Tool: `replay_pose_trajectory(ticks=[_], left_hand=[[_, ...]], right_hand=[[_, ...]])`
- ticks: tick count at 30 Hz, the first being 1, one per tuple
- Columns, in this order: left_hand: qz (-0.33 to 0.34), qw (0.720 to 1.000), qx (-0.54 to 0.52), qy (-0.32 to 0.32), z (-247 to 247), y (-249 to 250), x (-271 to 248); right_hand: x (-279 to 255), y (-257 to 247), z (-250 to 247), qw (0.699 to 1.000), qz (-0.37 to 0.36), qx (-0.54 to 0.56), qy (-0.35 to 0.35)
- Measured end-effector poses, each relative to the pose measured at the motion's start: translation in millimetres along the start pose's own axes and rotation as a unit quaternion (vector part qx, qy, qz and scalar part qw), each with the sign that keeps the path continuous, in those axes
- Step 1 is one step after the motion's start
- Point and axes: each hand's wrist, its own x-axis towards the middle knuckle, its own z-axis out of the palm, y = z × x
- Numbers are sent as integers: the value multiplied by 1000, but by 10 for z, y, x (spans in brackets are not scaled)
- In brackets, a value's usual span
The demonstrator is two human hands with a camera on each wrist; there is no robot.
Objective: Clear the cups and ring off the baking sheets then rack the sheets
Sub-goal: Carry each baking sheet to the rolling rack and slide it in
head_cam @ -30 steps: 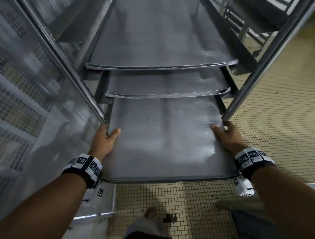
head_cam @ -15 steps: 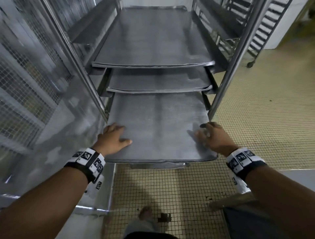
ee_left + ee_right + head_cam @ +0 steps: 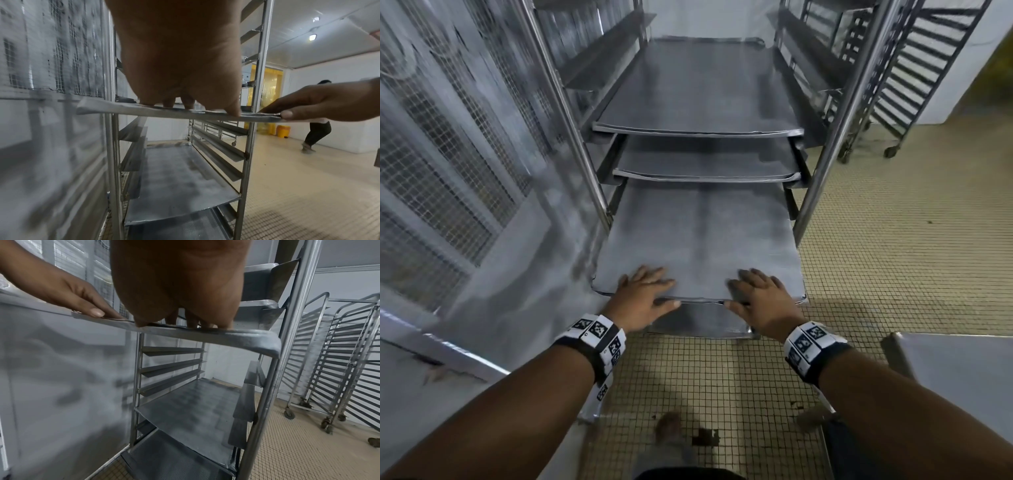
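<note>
A bare grey baking sheet (image 3: pixel 698 240) sits partly in the steel rack (image 3: pixel 835 137), with its near end sticking out toward me. My left hand (image 3: pixel 643 291) lies flat on the sheet's near edge, left of centre, fingers straight and spread. My right hand (image 3: pixel 760 294) lies the same way right of centre, its thumb along the front rim. In the left wrist view the left fingertips (image 3: pixel 185 104) press on the sheet (image 3: pixel 123 108). In the right wrist view the right fingertips (image 3: pixel 205 324) rest on the sheet's rim (image 3: pixel 236 339). No cups or ring are in view.
Two more sheets (image 3: pixel 698 92) (image 3: pixel 705 161) sit on higher rails, and another sheet (image 3: pixel 180 183) sits lower down. A mesh metal wall (image 3: pixel 448 154) runs along the left. Other wheeled racks (image 3: pixel 914 68) stand at the back right, a steel table corner (image 3: pixel 962 370) to my right. A person (image 3: pixel 316 129) moves far off.
The sheet has slid deeper into the rack. Both hands moved from its side edges to its near edge and now lie flat on top.
</note>
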Motion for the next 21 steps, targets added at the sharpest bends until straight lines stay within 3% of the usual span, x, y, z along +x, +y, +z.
replay_pose_trajectory(ticks=[6,15,21], left_hand=[[8,1000,5,-28,-33,6,48],[-19,1000,13,6,-180,38,487],[-21,999,27,25,-243,-83,1042]], right_hand=[[27,-5,4,1000,13,-3,0],[367,51,-71,997,54,15,50],[830,98,-203,992,106,20,58]])
